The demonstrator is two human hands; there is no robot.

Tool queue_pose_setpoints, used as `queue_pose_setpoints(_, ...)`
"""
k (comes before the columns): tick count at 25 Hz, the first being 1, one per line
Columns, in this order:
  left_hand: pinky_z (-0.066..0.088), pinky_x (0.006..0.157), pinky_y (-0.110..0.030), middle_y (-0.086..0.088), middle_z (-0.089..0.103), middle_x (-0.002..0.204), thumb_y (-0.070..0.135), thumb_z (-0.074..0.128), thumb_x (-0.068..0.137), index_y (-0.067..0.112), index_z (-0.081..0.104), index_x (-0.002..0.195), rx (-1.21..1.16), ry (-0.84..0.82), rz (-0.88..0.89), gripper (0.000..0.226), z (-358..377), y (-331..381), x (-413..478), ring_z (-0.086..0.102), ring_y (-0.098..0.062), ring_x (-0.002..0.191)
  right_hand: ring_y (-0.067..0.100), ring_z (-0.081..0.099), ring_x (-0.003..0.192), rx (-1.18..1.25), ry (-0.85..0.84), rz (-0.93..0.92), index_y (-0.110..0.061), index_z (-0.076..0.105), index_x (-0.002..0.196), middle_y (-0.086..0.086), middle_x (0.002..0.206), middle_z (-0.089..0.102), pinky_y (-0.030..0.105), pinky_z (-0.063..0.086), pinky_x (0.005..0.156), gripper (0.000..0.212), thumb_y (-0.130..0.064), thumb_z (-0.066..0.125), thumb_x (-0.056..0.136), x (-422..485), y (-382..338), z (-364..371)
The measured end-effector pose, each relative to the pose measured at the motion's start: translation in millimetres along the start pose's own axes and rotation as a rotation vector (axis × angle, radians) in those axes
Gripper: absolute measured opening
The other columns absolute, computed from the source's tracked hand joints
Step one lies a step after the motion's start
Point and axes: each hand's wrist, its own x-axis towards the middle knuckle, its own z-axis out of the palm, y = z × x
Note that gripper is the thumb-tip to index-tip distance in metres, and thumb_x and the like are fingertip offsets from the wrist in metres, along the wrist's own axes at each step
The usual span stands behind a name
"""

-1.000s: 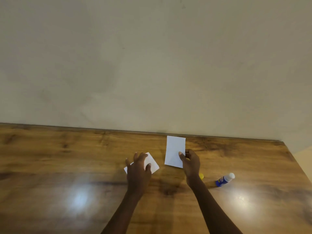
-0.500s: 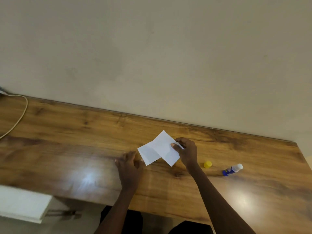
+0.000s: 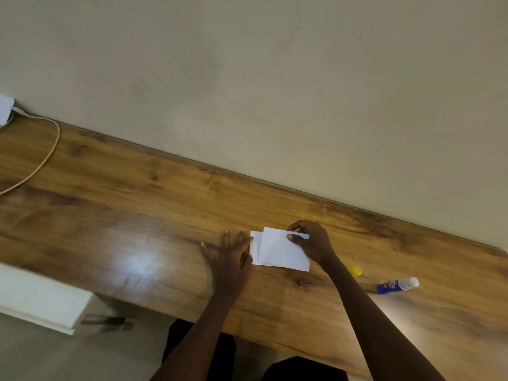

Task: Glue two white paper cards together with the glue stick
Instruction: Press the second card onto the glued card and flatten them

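Two white paper cards lie overlapped on the wooden table point(image 3: 137, 215). The upper card point(image 3: 283, 251) covers most of the lower card point(image 3: 254, 247), whose left strip shows. My right hand point(image 3: 312, 243) pinches the upper card's far right corner, thumb on top. My left hand point(image 3: 229, 259) rests flat on the table with fingers spread, its edge touching the lower card's left side. The blue glue stick point(image 3: 397, 285) lies uncapped on its side to the right, white tip pointing right. Its yellow cap point(image 3: 355, 271) sits between the stick and my right forearm.
A beige cable point(image 3: 41, 160) curves over the table's far left, from a white object point(image 3: 5, 108) at the wall. A white ledge point(image 3: 41, 301) sits below the table's near edge at left. The wall runs along the table's far side.
My right hand has brought its card down over the other card, now nearly aligned. My left hand slid off the lower card to its left side. The camera tilted and shifted.
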Motion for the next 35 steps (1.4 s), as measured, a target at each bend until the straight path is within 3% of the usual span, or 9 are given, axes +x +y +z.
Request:
queue_pose_setpoints(4, -0.018, 0.106, -0.061, 0.009, 0.048, 0.138, 0.016, 0.045, 0.086, 0.03, 0.052, 0.121, -0.031, 0.01, -0.016, 0.038, 1.1, 0.2, 0.2, 0.017, -0.018, 0.141, 0.023, 0.058, 0.087, 0.044, 0.0, 0.037, -0.001, 0.066, 0.092, 0.017, 0.103, 0.068, 0.015, 0.034, 0.061, 0.015, -0.009, 0.06, 0.08, 1.0, -0.4, 10.8)
queue_pose_setpoints(20, -0.015, 0.107, -0.061, 0.005, 0.053, 0.134, 0.02, 0.049, 0.086, 0.026, 0.048, 0.125, -0.008, 0.057, -0.023, 0.04, 0.5, 3.3, 0.6, 0.024, -0.021, 0.139, 0.025, 0.056, 0.102, -0.01, -0.043, 0.082, -0.008, 0.066, 0.098, 0.012, 0.111, 0.066, 0.035, 0.043, 0.085, 0.018, -0.014, 0.059, 0.082, 9.1, -2.0, 28.0)
queue_pose_setpoints(24, -0.014, 0.107, -0.061, 0.004, 0.054, 0.133, 0.021, 0.05, 0.086, 0.025, 0.049, 0.124, 0.005, 0.072, -0.015, 0.039, 1.4, 3.2, 0.6, 0.025, -0.023, 0.139, 0.024, 0.053, 0.106, -0.068, -0.049, 0.091, -0.01, 0.065, 0.1, 0.01, 0.114, 0.065, 0.03, 0.039, 0.081, 0.019, -0.015, 0.058, 0.083, 12.3, -3.1, 30.1)
queue_pose_setpoints(29, -0.016, 0.107, -0.06, 0.005, 0.054, 0.133, 0.023, 0.05, 0.085, 0.026, 0.048, 0.125, 0.015, 0.063, -0.014, 0.04, 1.5, 3.0, 1.2, 0.023, -0.021, 0.139, 0.024, 0.054, 0.104, -0.115, -0.062, 0.109, -0.015, 0.064, 0.096, 0.007, 0.112, 0.065, 0.038, 0.046, 0.083, 0.016, -0.019, 0.06, 0.082, 15.7, -5.5, 31.4)
queue_pose_setpoints(32, -0.014, 0.106, -0.06, 0.003, 0.054, 0.133, 0.022, 0.053, 0.084, 0.026, 0.049, 0.125, 0.03, 0.072, -0.013, 0.041, 2.2, 2.3, 1.4, 0.025, -0.022, 0.139, 0.025, 0.055, 0.1, -0.161, -0.055, 0.103, -0.017, 0.063, 0.093, 0.008, 0.111, 0.064, 0.032, 0.042, 0.073, 0.012, -0.021, 0.061, 0.081, 17.8, -7.5, 32.7)
queue_pose_setpoints(35, -0.013, 0.107, -0.061, 0.003, 0.054, 0.133, 0.022, 0.055, 0.083, 0.026, 0.049, 0.124, 0.051, 0.077, -0.012, 0.042, 3.1, 2.3, 1.2, 0.027, -0.022, 0.138, 0.027, 0.054, 0.102, -0.227, -0.074, 0.121, -0.018, 0.059, 0.094, 0.01, 0.114, 0.061, 0.035, 0.043, 0.075, 0.014, -0.024, 0.061, 0.081, 20.7, -8.2, 34.1)
